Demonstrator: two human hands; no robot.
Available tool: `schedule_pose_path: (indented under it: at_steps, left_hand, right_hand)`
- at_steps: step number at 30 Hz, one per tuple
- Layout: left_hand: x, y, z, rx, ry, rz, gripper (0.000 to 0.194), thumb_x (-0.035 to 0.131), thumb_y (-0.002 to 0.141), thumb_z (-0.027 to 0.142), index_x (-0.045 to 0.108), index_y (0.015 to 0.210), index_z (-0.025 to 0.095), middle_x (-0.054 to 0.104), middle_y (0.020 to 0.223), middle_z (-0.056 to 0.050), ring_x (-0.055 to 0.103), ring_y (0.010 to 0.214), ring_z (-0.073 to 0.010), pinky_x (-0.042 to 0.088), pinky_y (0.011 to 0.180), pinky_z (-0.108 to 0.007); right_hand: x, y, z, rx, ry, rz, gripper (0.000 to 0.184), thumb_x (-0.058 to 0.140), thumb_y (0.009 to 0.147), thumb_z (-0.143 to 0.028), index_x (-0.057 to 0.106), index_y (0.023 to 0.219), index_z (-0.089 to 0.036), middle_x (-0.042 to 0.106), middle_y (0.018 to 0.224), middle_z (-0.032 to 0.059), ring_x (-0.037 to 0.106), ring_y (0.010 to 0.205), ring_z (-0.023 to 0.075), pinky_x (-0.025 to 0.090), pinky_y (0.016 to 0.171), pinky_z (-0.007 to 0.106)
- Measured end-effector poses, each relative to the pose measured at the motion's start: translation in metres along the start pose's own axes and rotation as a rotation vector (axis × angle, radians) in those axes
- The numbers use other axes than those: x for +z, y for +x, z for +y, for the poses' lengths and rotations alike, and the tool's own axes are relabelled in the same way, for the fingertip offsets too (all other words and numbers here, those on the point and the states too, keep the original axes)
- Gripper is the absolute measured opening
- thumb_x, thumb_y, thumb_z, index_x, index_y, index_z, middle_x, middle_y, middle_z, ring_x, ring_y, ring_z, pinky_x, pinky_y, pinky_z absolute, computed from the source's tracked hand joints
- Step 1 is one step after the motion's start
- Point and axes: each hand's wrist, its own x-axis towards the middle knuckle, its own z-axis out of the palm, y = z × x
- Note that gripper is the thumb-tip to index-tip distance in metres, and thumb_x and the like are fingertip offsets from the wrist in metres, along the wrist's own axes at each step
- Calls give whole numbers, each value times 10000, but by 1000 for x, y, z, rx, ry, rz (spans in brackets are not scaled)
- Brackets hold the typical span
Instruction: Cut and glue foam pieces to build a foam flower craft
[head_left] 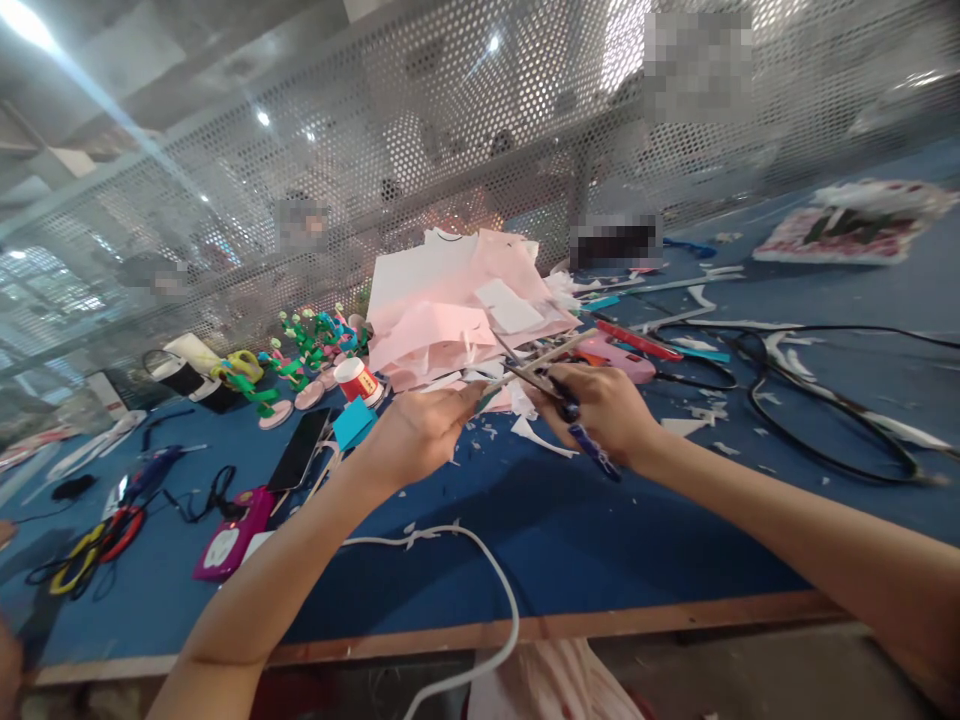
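My right hand (604, 408) is closed around the dark blue handles of a pair of scissors (559, 390), whose blades point left and up towards a pile of pink and white paper (457, 310). My left hand (420, 428) is pinched shut on a small thin strip of paper (491, 392) that meets the scissor blades. Both hands hover just above the blue table (540, 530). White paper scraps (536, 435) lie under and around the hands.
Black cables (787, 390) loop at the right and a white cable (480, 560) runs over the front edge. A phone (300, 450), a red cup (358, 381), green paper figures (300, 350), a pink device (229, 535) and other scissors (90, 545) lie left. A perforated metal screen (450, 130) stands behind.
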Motion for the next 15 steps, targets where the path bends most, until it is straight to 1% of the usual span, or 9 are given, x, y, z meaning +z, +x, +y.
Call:
schedule_pose_path:
  at_steps: [2, 4, 7, 9, 11, 12, 13, 15]
  left_hand:
    - [-2, 1, -1, -1, 2, 11, 326, 336, 912, 170, 551, 1138, 77, 674, 738, -75, 631, 660, -122, 485, 581, -210]
    - [-3, 2, 0, -9, -4, -5, 331, 334, 913, 174, 548, 1142, 68, 667, 709, -70, 623, 641, -120, 482, 576, -210]
    - [0, 2, 5, -11, -4, -86, 333, 357, 901, 165, 544, 1158, 67, 630, 623, -37, 571, 547, -101, 443, 514, -193]
    - [4, 2, 8, -7, 10, -148, 327, 373, 882, 137, 556, 1143, 65, 613, 598, -28, 541, 511, -96, 417, 481, -189]
    - [9, 1, 9, 13, 16, -183, 331, 381, 868, 118, 557, 1141, 55, 614, 605, -36, 543, 517, -105, 412, 474, -196]
    - [10, 1, 9, 25, 12, -181, 335, 380, 866, 113, 552, 1146, 47, 616, 608, -40, 550, 525, -110, 416, 477, -200]
    - [11, 1, 9, 32, 6, -168, 341, 375, 869, 114, 543, 1158, 43, 619, 612, -43, 558, 537, -114, 424, 485, -204]
    - [9, 1, 6, 22, -4, -117, 344, 360, 883, 127, 534, 1168, 44, 627, 627, -48, 575, 565, -117, 442, 507, -208]
  right_hand:
    - [-2, 0, -4, 27, 1, -13, 278, 446, 765, -322, 340, 530, -218, 496, 469, 12, 471, 434, 128, 335, 476, 243]
    - [-2, 0, -4, 50, -33, -15, 274, 460, 757, -338, 350, 538, -218, 517, 492, 20, 487, 449, 138, 326, 477, 249]
    - [3, 0, 1, 38, -101, -31, 137, 486, 715, -285, 439, 608, -214, 578, 586, 45, 536, 526, 171, 331, 485, 262]
    - [6, 0, 6, -11, -122, -11, 42, 489, 685, -247, 496, 695, -207, 617, 686, 81, 574, 635, 208, 379, 538, 283]
    - [8, 0, 9, -64, -122, 18, 122, 492, 664, -233, 522, 777, -199, 633, 788, 115, 586, 751, 240, 422, 626, 315]
    - [9, 0, 10, -79, -117, 24, 150, 492, 657, -232, 526, 799, -197, 635, 814, 121, 586, 776, 246, 430, 654, 325]
    - [9, 0, 10, -75, -112, 25, 146, 488, 657, -237, 524, 793, -199, 636, 805, 117, 586, 761, 243, 431, 649, 325]
    - [7, 0, 8, -31, -90, 13, 58, 470, 677, -254, 497, 700, -208, 624, 695, 82, 572, 640, 209, 410, 572, 296]
